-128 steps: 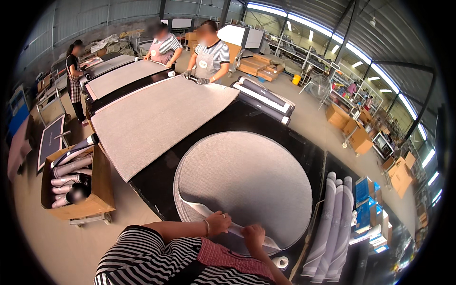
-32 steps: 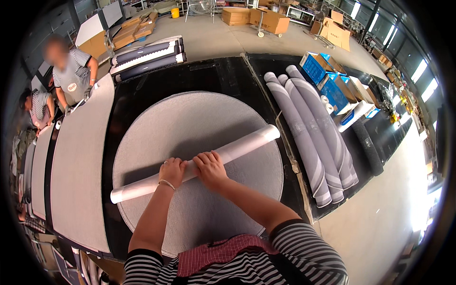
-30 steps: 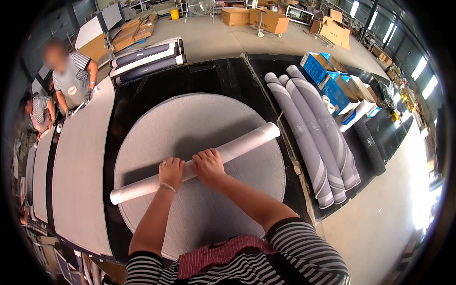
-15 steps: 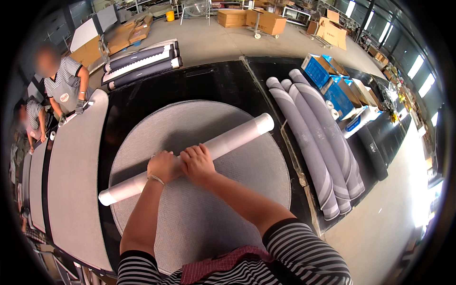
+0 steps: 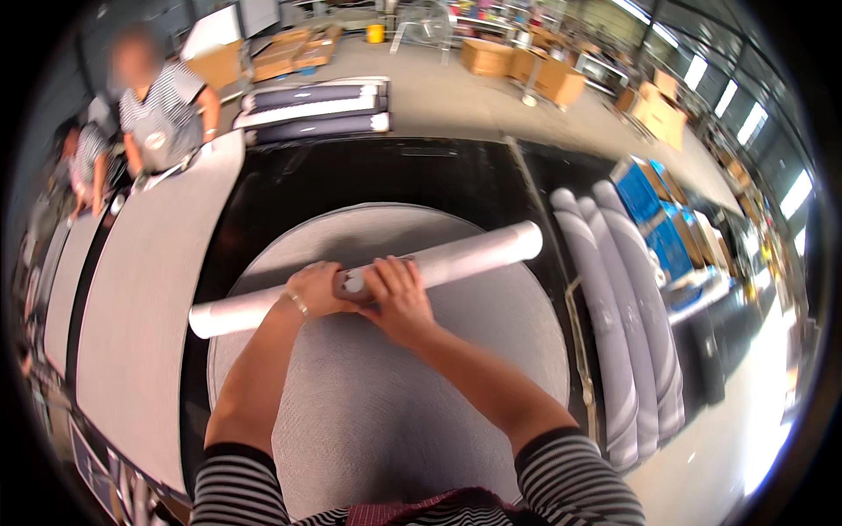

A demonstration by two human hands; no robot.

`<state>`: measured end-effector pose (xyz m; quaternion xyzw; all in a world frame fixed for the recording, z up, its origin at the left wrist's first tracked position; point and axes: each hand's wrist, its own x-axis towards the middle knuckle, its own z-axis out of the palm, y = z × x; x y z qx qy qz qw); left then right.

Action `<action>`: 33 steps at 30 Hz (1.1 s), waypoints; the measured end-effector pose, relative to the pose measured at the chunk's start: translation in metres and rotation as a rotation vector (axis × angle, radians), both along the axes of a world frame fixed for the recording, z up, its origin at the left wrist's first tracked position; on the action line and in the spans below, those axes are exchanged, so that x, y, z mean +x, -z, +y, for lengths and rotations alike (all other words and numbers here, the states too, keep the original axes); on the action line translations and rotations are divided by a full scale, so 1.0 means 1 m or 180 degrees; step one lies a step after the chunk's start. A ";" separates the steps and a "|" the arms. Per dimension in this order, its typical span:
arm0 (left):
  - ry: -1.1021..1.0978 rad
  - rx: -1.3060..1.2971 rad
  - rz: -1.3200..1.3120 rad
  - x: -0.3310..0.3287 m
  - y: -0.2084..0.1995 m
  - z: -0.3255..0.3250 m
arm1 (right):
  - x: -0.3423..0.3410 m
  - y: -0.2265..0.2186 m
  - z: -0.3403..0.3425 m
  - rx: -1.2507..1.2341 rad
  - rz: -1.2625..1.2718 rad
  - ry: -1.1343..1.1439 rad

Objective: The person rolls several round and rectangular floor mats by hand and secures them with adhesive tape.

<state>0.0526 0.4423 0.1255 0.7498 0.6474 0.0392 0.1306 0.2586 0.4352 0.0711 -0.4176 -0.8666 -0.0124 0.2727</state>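
Note:
A long pale roll [image 5: 478, 253] with whitish ends lies slantwise over a large round grey rug [image 5: 386, 403], its right end farther from me. I cannot tell whether it touches the rug along its whole length. My left hand [image 5: 317, 287], with a bracelet at its wrist, is closed over the roll left of its middle. Right beside it, my right hand [image 5: 399, 298] has its fingers bent over the roll's top. Between the two hands shows a grey patch with white markings [image 5: 353, 282] on the roll. The thumbs are partly hidden.
Several rolled grey rugs [image 5: 614, 324] lie at right, beside blue boxes [image 5: 667, 237]. At left, a long grey rug [image 5: 145, 307] stretches along the black table [image 5: 421, 171], with two co-workers [image 5: 158, 114] behind it. More dark rolls [image 5: 316, 110] lie beyond the far edge.
The pale roll lies more level and nearer the rug's far edge. My hands have moved with it, and the patch with white markings now shows between them. The whole view has shifted.

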 end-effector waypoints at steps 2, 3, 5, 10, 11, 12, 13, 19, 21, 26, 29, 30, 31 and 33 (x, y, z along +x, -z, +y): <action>0.0280 0.0176 -0.0295 -0.012 0.002 0.009 | -0.002 -0.006 0.016 -0.0152 -0.0222 -0.0086; 0.0300 0.0239 -0.0112 -0.014 0.004 0.006 | -0.006 -0.017 0.021 -0.0461 -0.0534 0.0006; 0.0334 0.0982 0.0505 -0.016 0.008 0.003 | -0.013 -0.046 0.047 -0.0763 -0.1006 0.0150; 0.0112 0.0255 0.0802 -0.024 0.003 0.017 | -0.023 -0.043 0.081 -0.0767 -0.1356 0.0037; 0.0124 -0.0039 0.0695 -0.025 -0.006 0.021 | -0.024 -0.046 0.085 -0.0795 -0.1444 0.0052; 0.0115 -0.0030 0.0665 -0.024 -0.013 0.020 | -0.023 -0.048 0.087 -0.0749 -0.1474 0.0006; 0.0186 -0.0037 0.0638 -0.018 -0.019 0.017 | -0.018 -0.050 0.086 -0.0744 -0.1494 0.0031; 0.0444 -0.0135 0.0315 0.032 -0.013 -0.131 | 0.045 -0.066 -0.064 -0.1073 -0.1643 -0.0228; 0.0554 0.0201 0.0115 0.046 -0.002 -0.227 | 0.066 -0.066 -0.158 -0.1172 -0.1498 -0.0381; 0.0721 -0.0482 -0.0108 0.084 -0.001 -0.360 | 0.110 -0.056 -0.304 -0.1716 -0.1308 -0.0325; 0.0803 0.0278 -0.0004 0.094 -0.008 -0.366 | 0.111 -0.056 -0.293 -0.1958 -0.1205 -0.0577; 0.0858 0.0755 0.0014 0.099 -0.011 -0.362 | 0.112 -0.059 -0.281 -0.2051 -0.1173 -0.0715; 0.0854 0.0739 0.0205 0.109 -0.002 -0.367 | 0.113 -0.056 -0.274 -0.2134 -0.1090 -0.0800; 0.0722 0.0672 0.0211 0.121 0.005 -0.365 | 0.115 -0.050 -0.265 -0.2308 -0.0906 -0.0999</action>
